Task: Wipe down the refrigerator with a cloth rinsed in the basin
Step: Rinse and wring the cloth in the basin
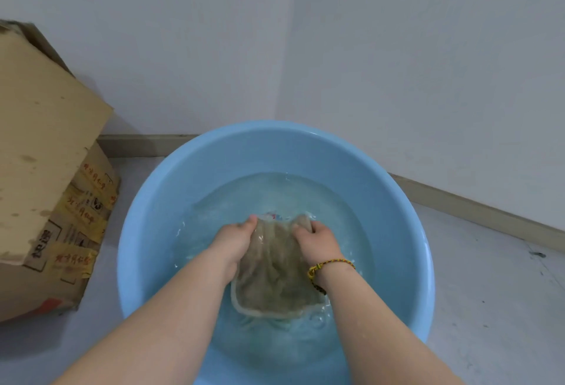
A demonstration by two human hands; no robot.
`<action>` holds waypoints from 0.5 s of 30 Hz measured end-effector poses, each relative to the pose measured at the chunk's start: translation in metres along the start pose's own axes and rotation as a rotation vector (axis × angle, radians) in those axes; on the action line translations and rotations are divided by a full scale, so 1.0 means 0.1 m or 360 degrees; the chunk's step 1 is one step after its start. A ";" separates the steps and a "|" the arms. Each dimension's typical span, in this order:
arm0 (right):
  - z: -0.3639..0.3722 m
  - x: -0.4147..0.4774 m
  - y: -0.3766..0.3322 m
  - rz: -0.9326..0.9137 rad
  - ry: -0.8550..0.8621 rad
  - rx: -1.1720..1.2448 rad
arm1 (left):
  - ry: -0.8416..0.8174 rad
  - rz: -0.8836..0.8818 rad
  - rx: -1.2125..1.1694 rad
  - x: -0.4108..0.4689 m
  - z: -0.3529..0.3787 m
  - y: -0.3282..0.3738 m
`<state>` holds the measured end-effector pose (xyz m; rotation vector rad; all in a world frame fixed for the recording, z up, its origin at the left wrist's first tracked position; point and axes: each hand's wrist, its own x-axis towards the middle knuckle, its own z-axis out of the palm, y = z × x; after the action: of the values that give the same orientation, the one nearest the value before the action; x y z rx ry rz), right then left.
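White walls meet in a corner behind a pale grey floor, with a baseboard running along their foot. On that floor, right in front of you, sits a round blue basin partly filled with water. Both your arms reach down into it. Your left grip has its fingers curled round the upper left edge of a beige cloth. Your right grip, with a braided bracelet on its wrist, is bunched round the upper right edge. The cloth spreads between the two grips, its top drawn from one to the other and its lower hem reaching the water on your side. A worn cardboard box patched with yellow tape stands on the floor just left of the basin.
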<state>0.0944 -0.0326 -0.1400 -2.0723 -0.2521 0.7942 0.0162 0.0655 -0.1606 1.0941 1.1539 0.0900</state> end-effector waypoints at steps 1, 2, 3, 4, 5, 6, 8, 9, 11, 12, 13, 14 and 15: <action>0.00 -0.06 -0.07 -0.0084 0.0045 0.0126 | 0.0043 0.0053 -0.0081 -0.03 0.03 0.05; 0.02 -0.13 -0.14 -0.0185 0.0078 0.0180 | 0.0128 0.0113 -0.0129 -0.08 0.07 0.10; 0.06 -0.20 -0.20 -0.0291 0.0096 0.0187 | 0.0236 0.0172 -0.0151 -0.12 0.09 0.14; 0.11 -0.28 -0.25 -0.0383 0.0101 0.0167 | 0.0327 0.0232 -0.0160 -0.17 0.10 0.19; 0.18 -0.35 -0.27 -0.0447 0.0101 0.0132 | 0.0386 0.0281 -0.0157 -0.23 0.11 0.22; 0.23 -0.39 -0.28 -0.0480 0.0104 0.0087 | 0.0417 0.0336 -0.0153 -0.30 0.13 0.24; 0.30 -0.39 -0.30 -0.0461 0.0125 -0.0001 | 0.0438 0.0441 -0.0138 -0.43 0.19 0.28; 0.30 -0.36 -0.31 -0.0429 0.0150 0.0008 | 0.0440 0.0483 -0.0123 -0.50 0.23 0.30; 0.25 -0.33 -0.37 -0.0418 0.0223 0.0169 | 0.0433 0.0592 -0.0095 -0.58 0.26 0.34; 0.23 -0.36 -0.38 -0.0469 0.0260 0.0237 | 0.0432 0.0639 -0.0101 -0.59 0.26 0.37; 0.23 -0.42 -0.40 -0.0546 0.0282 0.0243 | 0.0436 0.0670 -0.0124 -0.57 0.23 0.39; 0.24 -0.51 -0.40 -0.0625 0.0279 0.0195 | 0.0429 0.0674 -0.0171 -0.54 0.20 0.39; 0.26 -0.59 -0.40 -0.0693 0.0268 0.0125 | 0.0403 0.0655 -0.0235 -0.50 0.18 0.39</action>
<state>0.0372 -0.0180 -0.0930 -1.9007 -0.5462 0.3586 0.0248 0.0459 -0.0981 1.1973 1.1087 0.6406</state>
